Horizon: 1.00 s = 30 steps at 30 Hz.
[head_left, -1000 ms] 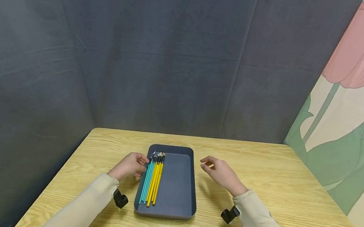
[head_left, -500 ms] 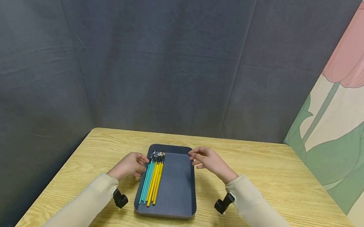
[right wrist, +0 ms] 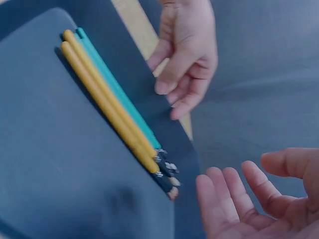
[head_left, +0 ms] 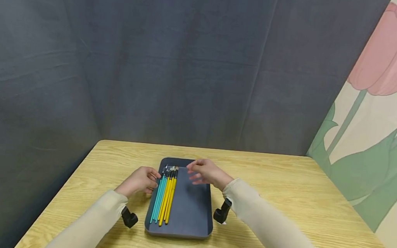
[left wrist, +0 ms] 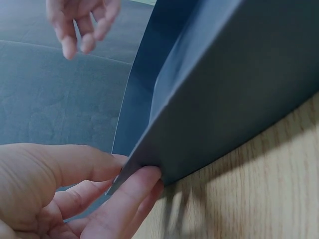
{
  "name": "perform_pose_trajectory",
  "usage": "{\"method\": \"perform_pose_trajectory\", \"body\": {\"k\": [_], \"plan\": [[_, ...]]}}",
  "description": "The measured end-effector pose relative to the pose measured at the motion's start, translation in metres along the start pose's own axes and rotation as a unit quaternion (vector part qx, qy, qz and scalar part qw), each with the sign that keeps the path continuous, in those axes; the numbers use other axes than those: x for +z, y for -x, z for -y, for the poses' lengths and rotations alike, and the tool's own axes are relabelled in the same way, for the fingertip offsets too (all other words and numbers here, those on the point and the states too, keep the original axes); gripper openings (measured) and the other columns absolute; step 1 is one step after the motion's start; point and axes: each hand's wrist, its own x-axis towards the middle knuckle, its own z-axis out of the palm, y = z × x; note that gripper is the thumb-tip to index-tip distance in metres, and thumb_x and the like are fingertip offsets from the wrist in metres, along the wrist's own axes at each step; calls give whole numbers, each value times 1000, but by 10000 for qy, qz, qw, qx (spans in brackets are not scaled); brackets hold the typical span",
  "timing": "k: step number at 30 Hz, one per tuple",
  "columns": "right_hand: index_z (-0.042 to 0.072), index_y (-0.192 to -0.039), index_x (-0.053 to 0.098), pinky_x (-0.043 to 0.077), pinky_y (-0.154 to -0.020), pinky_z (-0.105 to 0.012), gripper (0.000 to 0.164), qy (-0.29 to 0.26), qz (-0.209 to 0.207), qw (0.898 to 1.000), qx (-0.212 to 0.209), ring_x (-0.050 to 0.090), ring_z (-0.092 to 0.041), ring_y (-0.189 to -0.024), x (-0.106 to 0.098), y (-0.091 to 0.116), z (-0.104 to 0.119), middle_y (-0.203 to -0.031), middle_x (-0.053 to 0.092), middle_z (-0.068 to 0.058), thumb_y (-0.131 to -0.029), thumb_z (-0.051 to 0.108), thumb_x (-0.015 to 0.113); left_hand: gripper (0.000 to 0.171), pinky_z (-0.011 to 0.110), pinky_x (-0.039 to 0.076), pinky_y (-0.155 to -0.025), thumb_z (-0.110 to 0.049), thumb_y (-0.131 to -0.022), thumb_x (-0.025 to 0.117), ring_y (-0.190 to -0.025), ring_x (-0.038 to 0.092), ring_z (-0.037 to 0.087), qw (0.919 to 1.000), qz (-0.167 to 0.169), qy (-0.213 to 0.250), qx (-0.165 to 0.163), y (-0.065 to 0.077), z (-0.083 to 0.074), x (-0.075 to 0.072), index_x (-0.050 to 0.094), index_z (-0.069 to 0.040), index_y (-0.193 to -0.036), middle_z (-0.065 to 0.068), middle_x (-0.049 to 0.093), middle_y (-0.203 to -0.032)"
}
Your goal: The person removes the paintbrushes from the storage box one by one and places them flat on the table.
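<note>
A dark grey rectangular tray (head_left: 191, 213) lies on the table. Along its left side are several slim paintbrushes, teal-handled ones (head_left: 158, 200) at the wall and yellow-handled ones (head_left: 167, 203) beside them, bristles toward the far end. My left hand (head_left: 140, 181) pinches the tray's left wall; in the left wrist view the thumb (left wrist: 94, 164) and the fingers (left wrist: 132, 199) are on opposite sides of it. My right hand (head_left: 208, 172) hovers over the tray's far right part, fingers spread and holding nothing, apart from the brush tips in the right wrist view.
The wooden table (head_left: 266, 191) extends on both sides of the tray. A dark cloth (head_left: 182, 68) hangs behind and on the left. On the right is a wall (head_left: 368, 145) with painted tulips. Each wrist wears a small black camera (head_left: 222, 211).
My right hand has moved left from the table beside the tray to above its far part, its fingers spreading. The left hand keeps its hold on the tray wall; the brushes lie as before.
</note>
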Motion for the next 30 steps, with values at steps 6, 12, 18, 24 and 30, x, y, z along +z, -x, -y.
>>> {"method": "perform_pose_trajectory", "body": {"k": [6,12,18,24,30], "plan": [[-6,-118,59,57,-80,-43,27,8,53,9999,155,63,-40,-106,20,-8,-6,-123,59,-25,-100,12,49,30,34,57,-64,9,-83,64,-73,58,21,10000,-6,19,-18,0,1,-1,61,4,-112,13,54,-92],[-6,-113,60,58,-77,-42,24,-56,-48,9992,381,67,-33,-92,33,-16,-12,-110,63,-20,-97,10,52,31,35,57,-64,9,-82,64,-74,58,21,9999,-19,106,-11,0,1,-1,61,4,-112,14,55,-94],[-5,-112,62,58,-75,-40,22,50,-100,9988,481,67,-31,-91,36,-25,-14,-109,63,-18,-97,10,54,30,36,58,-64,9,-83,64,-73,59,20,9999,7,145,20,0,3,0,61,4,-112,14,56,-94],[-3,-106,64,59,-73,-39,17,64,-298,9974,660,68,-27,-85,40,-35,-16,-107,66,-17,-94,8,57,29,34,57,-64,8,-83,64,-74,58,21,10000,-5,35,-45,-1,1,0,61,2,-112,14,55,-94],[-4,-104,64,59,-74,-39,15,47,-405,9957,829,64,-21,-73,45,-43,-20,-104,67,-15,-92,3,61,31,33,57,-64,7,-83,65,-75,58,21,10000,-6,5,-83,-1,-2,1,61,2,-113,13,56,-95]]}}
